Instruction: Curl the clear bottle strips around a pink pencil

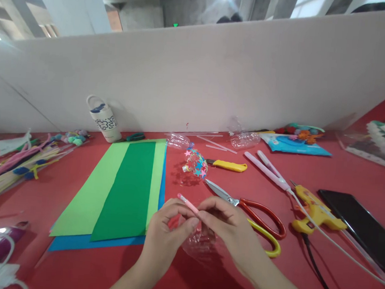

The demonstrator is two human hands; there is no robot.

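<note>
Low in the middle of the view, both hands pinch a slim pink pencil with what looks like an eraser end pointing up and left. My left hand has its fingers curled under it and its thumb at the lower end. My right hand grips that same end between thumb and fingers. Beneath them a clear plastic piece lies on the red table, partly hidden. Beyond the hands is a clear bottle part decorated with star stickers. Scissors with red and yellow handles lie beside my right hand.
Green and blue sheets lie left. Behind are a yellow cutter, plastic bottle pieces and a white tumbler. Right are a pink flat iron, yellow glue gun and black phone. Pipe cleaners lie far left.
</note>
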